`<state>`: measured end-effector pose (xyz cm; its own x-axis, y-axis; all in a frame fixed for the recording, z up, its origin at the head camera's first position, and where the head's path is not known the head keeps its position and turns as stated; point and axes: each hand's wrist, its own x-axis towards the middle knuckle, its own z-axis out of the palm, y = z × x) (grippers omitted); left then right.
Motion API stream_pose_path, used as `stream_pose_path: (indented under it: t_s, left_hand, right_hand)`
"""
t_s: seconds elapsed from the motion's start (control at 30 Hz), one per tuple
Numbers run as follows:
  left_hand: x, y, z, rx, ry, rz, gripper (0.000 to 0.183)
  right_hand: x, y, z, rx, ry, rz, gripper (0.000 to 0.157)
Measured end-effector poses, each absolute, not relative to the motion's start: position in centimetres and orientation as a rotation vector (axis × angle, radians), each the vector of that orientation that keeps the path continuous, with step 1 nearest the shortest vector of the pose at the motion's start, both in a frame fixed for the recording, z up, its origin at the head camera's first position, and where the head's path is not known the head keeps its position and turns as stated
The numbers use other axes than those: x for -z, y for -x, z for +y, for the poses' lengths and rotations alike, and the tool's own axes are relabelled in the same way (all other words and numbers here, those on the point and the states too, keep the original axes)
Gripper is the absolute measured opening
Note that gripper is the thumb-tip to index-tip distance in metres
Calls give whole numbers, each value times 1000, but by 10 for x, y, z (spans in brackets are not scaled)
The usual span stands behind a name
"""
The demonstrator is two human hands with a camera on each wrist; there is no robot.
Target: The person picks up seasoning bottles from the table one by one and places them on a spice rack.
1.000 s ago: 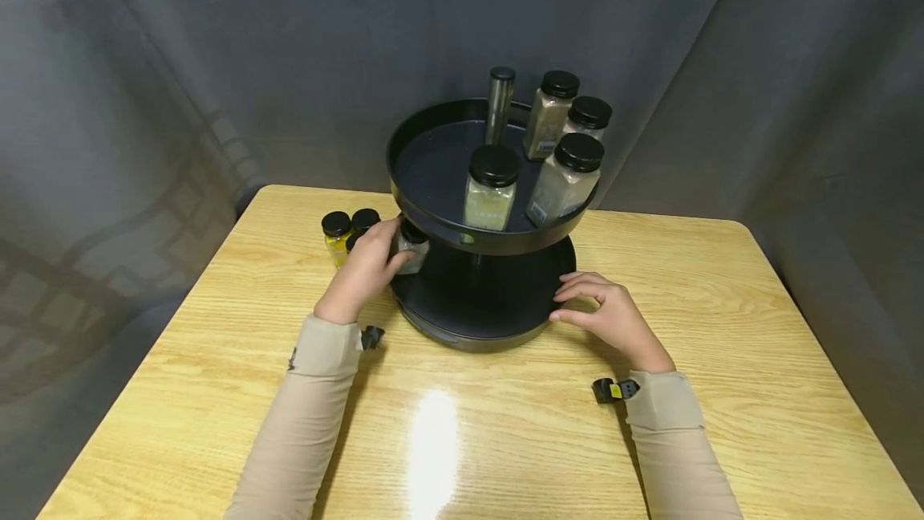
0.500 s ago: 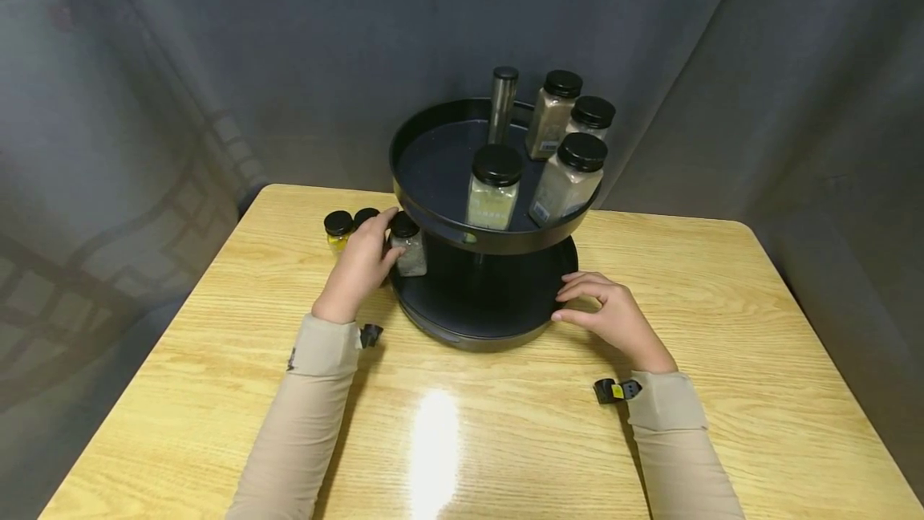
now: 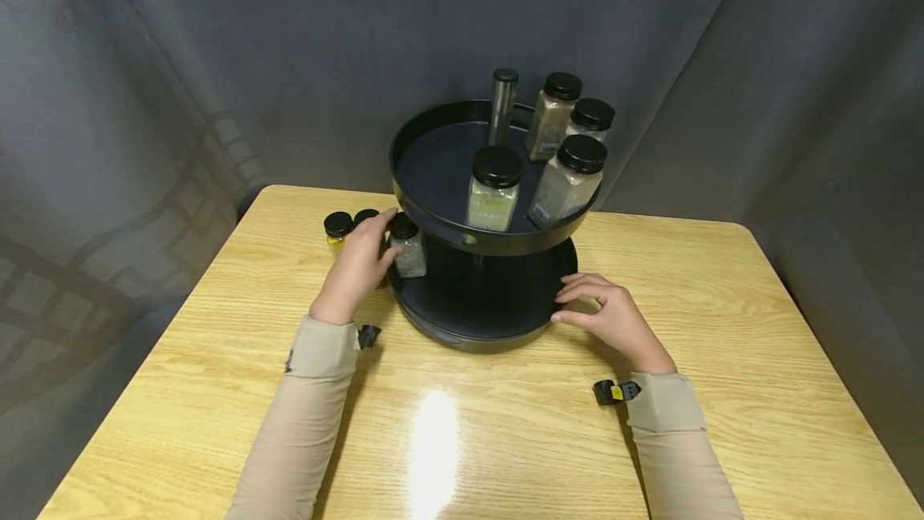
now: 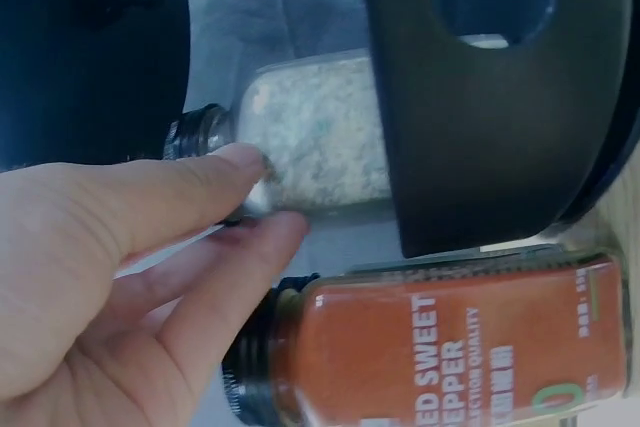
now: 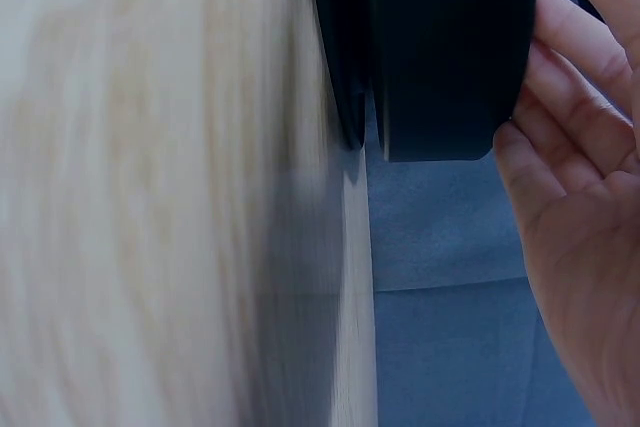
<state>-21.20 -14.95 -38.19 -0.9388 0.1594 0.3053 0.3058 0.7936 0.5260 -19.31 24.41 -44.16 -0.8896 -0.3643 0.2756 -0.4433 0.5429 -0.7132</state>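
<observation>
At the left side of the black two-tier turntable's lower tray (image 3: 491, 319), a spice jar (image 3: 411, 257) with pale, flecked contents stands partly under the upper tray. My left hand (image 3: 354, 263) pinches it near the lid, thumb on its near face. In the left wrist view the jar (image 4: 310, 137) has its base hidden by the tray wall (image 4: 500, 137). A red sweet pepper jar (image 4: 460, 347) stands outside that wall, below my left hand (image 4: 140, 267). My right hand (image 3: 609, 315) rests its loosely bent fingers on the lower tray's right rim. In the right wrist view those fingers (image 5: 575, 122) touch the rim's edge.
On the upper tray (image 3: 433, 183), several black-lidded spice jars, among them a pale green one (image 3: 493, 199), stand around a central post (image 3: 503, 107). A yellow jar (image 3: 337, 235) and another black lid (image 3: 366, 217) sit left of the turntable. The wood table (image 3: 722, 327) meets a grey curtain behind.
Over the past second the pinched jar has shifted slightly left, so more of it shows beside the upper tray. My left hand moved slightly with it. My right hand stays at the rim.
</observation>
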Motion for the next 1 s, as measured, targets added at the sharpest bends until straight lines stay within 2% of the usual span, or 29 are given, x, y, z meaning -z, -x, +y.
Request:
stream_pose_path:
  t_s: [0.47,1.0]
  left_hand:
    - [365,201,-161,936,368,-2629,45]
    - [358,195,-199,827,266,-2791,45]
  right_hand:
    - [439,192,244,-1259,-699,-2679,21]
    - [443,194,245,-1261,-724,-2646,20]
